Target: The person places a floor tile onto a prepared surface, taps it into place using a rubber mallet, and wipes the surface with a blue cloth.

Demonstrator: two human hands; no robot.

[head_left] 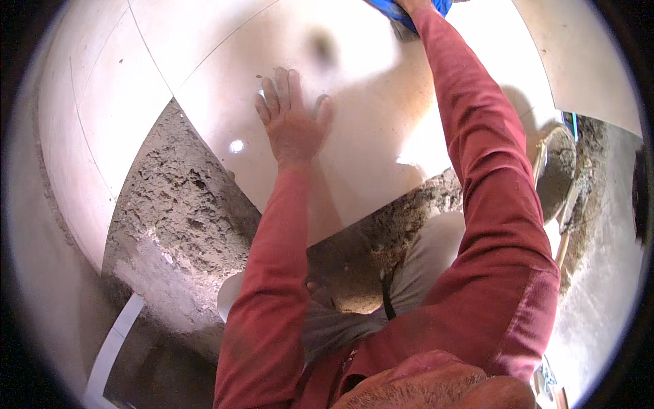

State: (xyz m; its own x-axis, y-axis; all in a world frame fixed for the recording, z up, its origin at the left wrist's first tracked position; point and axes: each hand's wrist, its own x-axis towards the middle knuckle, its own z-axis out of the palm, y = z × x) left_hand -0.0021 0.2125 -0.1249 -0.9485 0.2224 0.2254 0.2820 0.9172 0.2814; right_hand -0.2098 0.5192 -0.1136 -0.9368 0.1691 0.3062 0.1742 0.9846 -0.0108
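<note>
From here I see the left hand [294, 126] palm down, fingers apart, on the pale tile [371, 146] beneath it. The right hand [413, 4] meets a blue cloth [391, 9]; cropped, its grip I can't tell. Tile stretches between them; rough mortar [180, 187] borders its near edges.

The right hand [413, 4] is cut off by the top edge, so its fingers cannot be seen. The blue thing [391, 9] is cut off there too. The left knee [230, 292] is partly hidden by the left sleeve [267, 293]. The dark thing [640, 194] at the right rim cannot be made out.
</note>
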